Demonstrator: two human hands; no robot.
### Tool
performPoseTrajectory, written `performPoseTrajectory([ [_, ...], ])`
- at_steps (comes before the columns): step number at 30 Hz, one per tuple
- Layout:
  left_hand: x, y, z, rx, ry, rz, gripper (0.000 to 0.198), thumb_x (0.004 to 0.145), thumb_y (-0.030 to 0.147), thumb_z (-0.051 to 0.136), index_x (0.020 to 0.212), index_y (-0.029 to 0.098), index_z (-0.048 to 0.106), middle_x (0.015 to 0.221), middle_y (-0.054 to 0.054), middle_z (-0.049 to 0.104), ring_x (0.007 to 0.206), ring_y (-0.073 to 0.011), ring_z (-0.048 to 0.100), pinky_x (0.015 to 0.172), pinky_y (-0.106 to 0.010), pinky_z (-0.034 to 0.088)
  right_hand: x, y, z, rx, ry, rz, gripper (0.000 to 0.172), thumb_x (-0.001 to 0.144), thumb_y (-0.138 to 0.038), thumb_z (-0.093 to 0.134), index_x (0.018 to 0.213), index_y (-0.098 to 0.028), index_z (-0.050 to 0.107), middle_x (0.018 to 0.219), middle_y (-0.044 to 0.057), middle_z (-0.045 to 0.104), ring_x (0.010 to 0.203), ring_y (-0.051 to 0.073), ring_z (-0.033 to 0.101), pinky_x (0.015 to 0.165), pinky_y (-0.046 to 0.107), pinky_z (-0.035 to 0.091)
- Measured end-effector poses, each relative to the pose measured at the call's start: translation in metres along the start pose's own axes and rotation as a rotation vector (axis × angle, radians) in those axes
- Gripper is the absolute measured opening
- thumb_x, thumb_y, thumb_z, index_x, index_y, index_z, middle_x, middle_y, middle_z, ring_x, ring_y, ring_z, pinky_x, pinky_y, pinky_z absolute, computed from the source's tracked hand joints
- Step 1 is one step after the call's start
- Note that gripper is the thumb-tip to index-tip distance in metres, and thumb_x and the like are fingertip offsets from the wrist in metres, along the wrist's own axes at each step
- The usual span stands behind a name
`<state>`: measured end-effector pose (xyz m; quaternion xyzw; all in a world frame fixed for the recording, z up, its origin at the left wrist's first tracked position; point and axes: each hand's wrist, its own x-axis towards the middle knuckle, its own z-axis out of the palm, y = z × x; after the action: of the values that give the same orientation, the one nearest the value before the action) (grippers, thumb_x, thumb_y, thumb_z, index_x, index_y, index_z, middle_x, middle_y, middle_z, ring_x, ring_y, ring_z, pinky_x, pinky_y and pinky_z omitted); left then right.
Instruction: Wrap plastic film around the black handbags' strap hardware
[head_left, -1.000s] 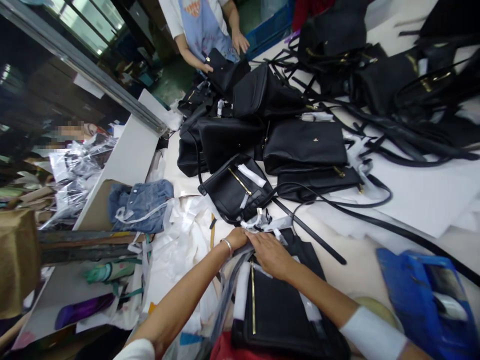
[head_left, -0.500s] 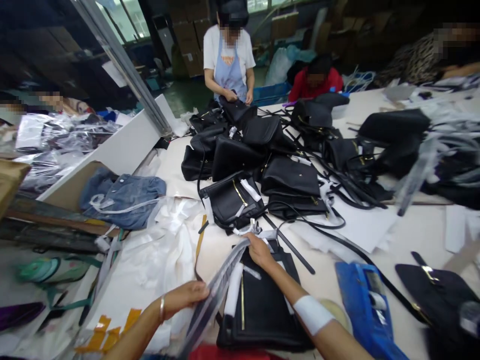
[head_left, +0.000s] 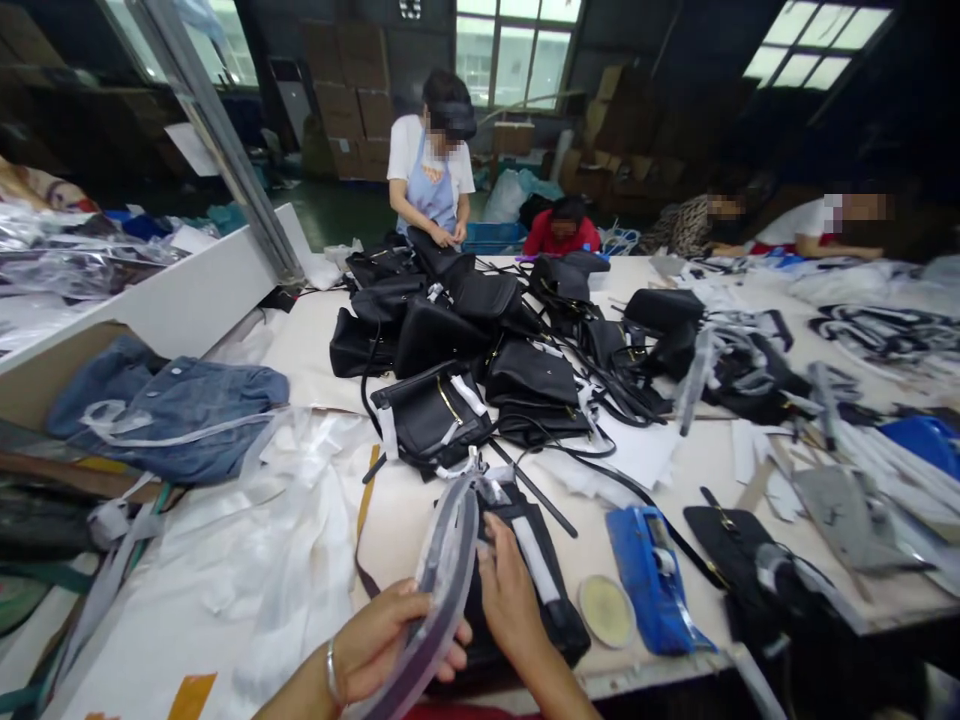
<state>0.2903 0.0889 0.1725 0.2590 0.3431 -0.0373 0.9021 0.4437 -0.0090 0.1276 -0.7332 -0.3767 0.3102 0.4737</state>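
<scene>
A dark strap [head_left: 450, 560] wrapped in clear plastic film arches up from the near edge to the top of a black bag [head_left: 555, 600]. My left hand [head_left: 382, 635], with a bangle on its wrist, grips this strap low down. Just right of the strap, my right hand [head_left: 514, 590] is over the bag with its fingers loosely bent and nothing seen in them. The bag lies flat on the table and carries a white wrapped strip [head_left: 536, 550]. Both hands and the strap cover much of its left side.
Several black bags [head_left: 442, 335] are heaped beyond. A blue tape dispenser [head_left: 652, 580] and a round tape roll [head_left: 606, 610] lie at right, near another black bag [head_left: 724, 540]. White wrapping sheets [head_left: 247, 560] and folded denim [head_left: 187, 410] are at left. A co-worker in an apron [head_left: 435, 195] stands opposite.
My right hand has let go of the strap's upper part and come back nearer to me. My left hand now holds the strap raised in an arch. The camera view has tilted up and turned right.
</scene>
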Motion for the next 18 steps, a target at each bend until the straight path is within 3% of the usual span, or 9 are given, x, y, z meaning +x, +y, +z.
performPoseTrajectory([
  [3, 0.011, 0.001, 0.005, -0.191, 0.020, 0.015, 0.013, 0.082, 0.023, 0.053, 0.081, 0.010, 0.057, 0.066, -0.006, 0.061, 0.049, -0.0091, 0.055, 0.049, -0.020, 0.045, -0.030, -0.015, 0.012, 0.611, -0.196, 0.305, 0.068, 0.083, -0.059, 0.048, 0.136, -0.021, 0.030, 0.127, 0.014, 0.050, 0.115, 0.026, 0.052, 0.096, 0.046, 0.041],
  [5, 0.019, 0.014, 0.015, -0.329, -0.043, 0.051, 0.020, 0.085, 0.021, 0.048, 0.068, 0.012, 0.051, 0.051, 0.003, 0.046, 0.038, -0.0025, 0.039, 0.040, -0.013, 0.034, -0.047, -0.034, 0.033, 0.901, -0.399, 0.338, 0.091, 0.067, -0.065, 0.064, 0.138, -0.024, 0.025, 0.118, 0.011, 0.056, 0.106, 0.026, 0.057, 0.090, 0.043, 0.044],
  [7, 0.028, 0.033, 0.029, -0.389, -0.110, 0.105, 0.037, 0.090, 0.033, 0.042, 0.058, 0.015, 0.041, 0.044, 0.008, 0.029, 0.034, -0.0018, 0.026, 0.036, -0.012, 0.025, -0.057, -0.052, 0.053, 0.947, -0.545, 0.293, 0.096, 0.055, -0.058, 0.076, 0.134, -0.023, 0.034, 0.105, 0.008, 0.062, 0.097, 0.025, 0.060, 0.084, 0.039, 0.045],
  [10, 0.036, 0.056, 0.038, -0.270, -0.092, 0.243, 0.055, 0.085, 0.064, 0.033, 0.054, 0.019, 0.033, 0.042, 0.009, 0.019, 0.033, -0.0034, 0.017, 0.033, -0.016, 0.019, -0.059, -0.064, 0.057, 0.712, -0.658, 0.346, 0.062, 0.057, -0.047, 0.077, 0.108, -0.016, 0.058, 0.074, 0.002, 0.063, 0.070, 0.019, 0.061, 0.068, 0.031, 0.046],
  [12, 0.037, 0.057, 0.029, -0.077, 0.066, 0.372, 0.055, 0.078, 0.070, 0.039, 0.057, 0.019, 0.037, 0.043, 0.009, 0.024, 0.034, -0.0041, 0.019, 0.035, -0.017, 0.020, -0.053, -0.058, 0.033, 0.427, -0.608, 0.433, 0.037, 0.065, -0.041, 0.070, 0.091, -0.016, 0.062, 0.062, -0.002, 0.058, 0.055, 0.014, 0.055, 0.058, 0.026, 0.043],
  [14, 0.039, 0.043, 0.008, 0.225, 0.324, 0.486, 0.044, 0.076, 0.061, 0.053, 0.064, 0.019, 0.045, 0.046, 0.008, 0.038, 0.038, -0.0068, 0.032, 0.039, -0.019, 0.028, -0.042, -0.046, -0.002, 0.039, -0.385, 0.399, 0.018, 0.074, -0.033, 0.060, 0.083, -0.018, 0.060, 0.063, -0.002, 0.057, 0.057, 0.014, 0.054, 0.059, 0.025, 0.042],
  [15, 0.041, 0.032, -0.005, 0.436, 0.443, 0.472, 0.041, 0.073, 0.058, 0.057, 0.065, 0.019, 0.048, 0.047, 0.005, 0.044, 0.043, -0.0109, 0.042, 0.044, -0.022, 0.036, -0.035, -0.038, -0.020, -0.173, -0.239, 0.340, 0.012, 0.077, -0.028, 0.055, 0.082, -0.018, 0.059, 0.067, 0.000, 0.059, 0.063, 0.015, 0.057, 0.062, 0.026, 0.044],
  [17, 0.045, 0.008, -0.030, 0.792, 0.528, 0.506, 0.031, 0.075, 0.050, 0.057, 0.074, 0.018, 0.057, 0.071, -0.003, 0.063, 0.075, -0.0227, 0.060, 0.070, -0.033, 0.048, -0.022, -0.023, -0.049, -0.569, -0.008, 0.231, 0.010, 0.077, -0.019, 0.051, 0.084, -0.018, 0.058, 0.082, 0.006, 0.064, 0.080, 0.020, 0.061, 0.074, 0.031, 0.045],
  [18, 0.048, -0.004, -0.039, 0.913, 0.571, 0.551, 0.027, 0.076, 0.045, 0.056, 0.084, 0.019, 0.060, 0.090, -0.006, 0.066, 0.096, -0.0273, 0.059, 0.084, -0.038, 0.046, -0.016, -0.017, -0.059, -0.724, 0.037, 0.215, 0.014, 0.074, -0.016, 0.051, 0.086, -0.017, 0.059, 0.090, 0.010, 0.065, 0.087, 0.023, 0.062, 0.078, 0.034, 0.045],
])
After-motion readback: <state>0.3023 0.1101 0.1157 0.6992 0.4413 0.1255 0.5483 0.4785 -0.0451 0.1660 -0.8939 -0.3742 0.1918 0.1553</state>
